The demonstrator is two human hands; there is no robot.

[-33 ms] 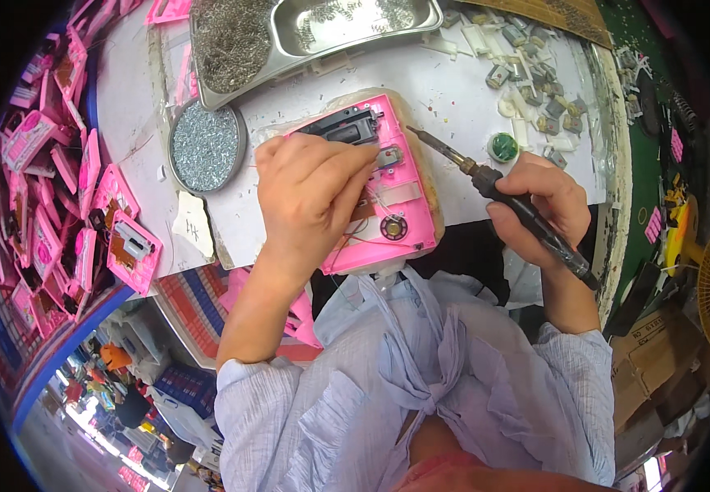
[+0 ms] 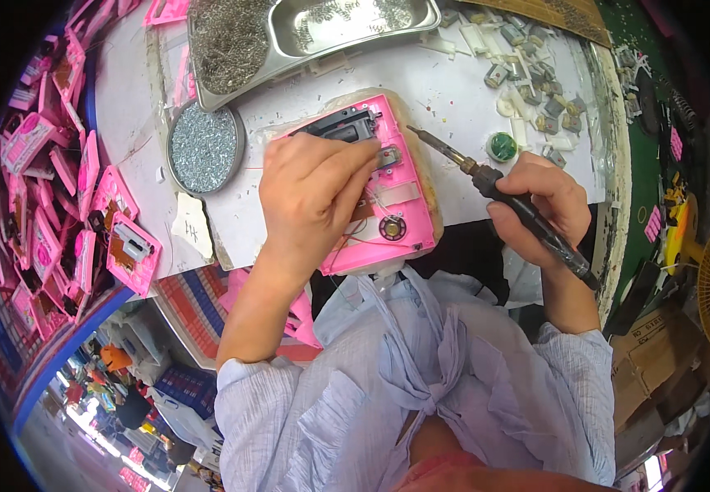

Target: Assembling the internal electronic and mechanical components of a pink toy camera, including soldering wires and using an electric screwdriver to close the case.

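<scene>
Barely a shift since the earlier frame, both hands nearly where they were. Far left, pink casings (image 2: 37, 176) in a heap; next, a round dish (image 2: 241, 148). Now the left hand (image 2: 302, 184), fingers bunched above the open pink housing (image 2: 407, 175) at centre, tips by a small metal part (image 2: 389, 157); gripping it, can't tell. Right hand (image 2: 553, 197) firmly around a soldering iron (image 2: 486, 178), tip just beside the housing.

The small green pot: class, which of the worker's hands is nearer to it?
Right: the right hand is below and right of the pot; the left hand is well left.
</scene>
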